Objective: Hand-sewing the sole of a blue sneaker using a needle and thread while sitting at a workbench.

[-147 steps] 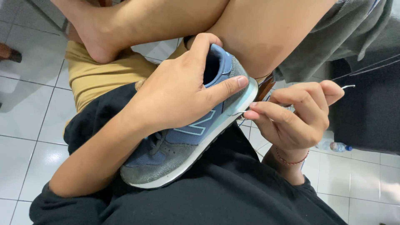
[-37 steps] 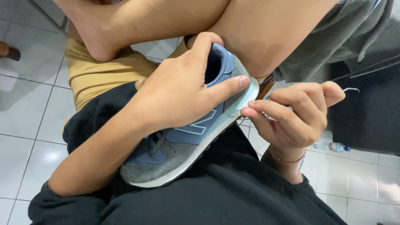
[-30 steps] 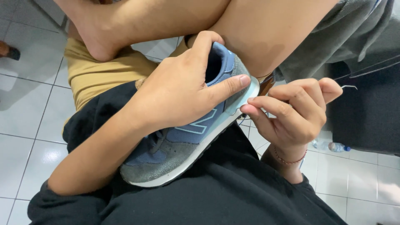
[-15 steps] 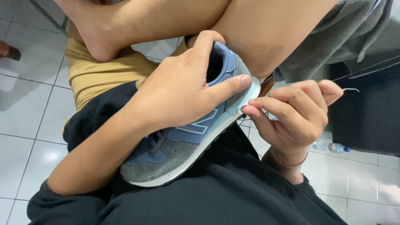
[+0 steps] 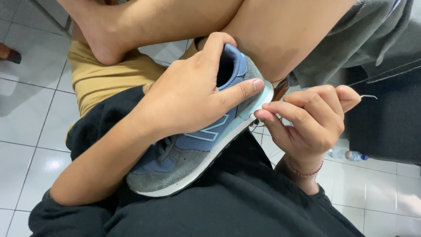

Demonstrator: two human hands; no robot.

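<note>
Head view: two bare hands work at the heel of a blue and grey sneaker [image 5: 193, 153].

The sneaker lies across the middle of the frame, toe toward the lower left, heel toward the upper right. The left hand [image 5: 193, 94] wraps its heel, thumb over the collar, index finger along the side. Right of centre, the right hand [image 5: 307, 125] is curled shut, fingertips pinched just beside the heel's pale sole edge; a thin curved needle [image 5: 368, 96] sticks out past it. A small bottle [image 5: 348, 155] lies on the tiled floor [image 5: 26, 118] at right.

Bare legs [image 5: 272, 39] crowd above the sneaker [image 5: 193, 153]; open tiled floor [image 5: 30, 127] lies left.
</note>
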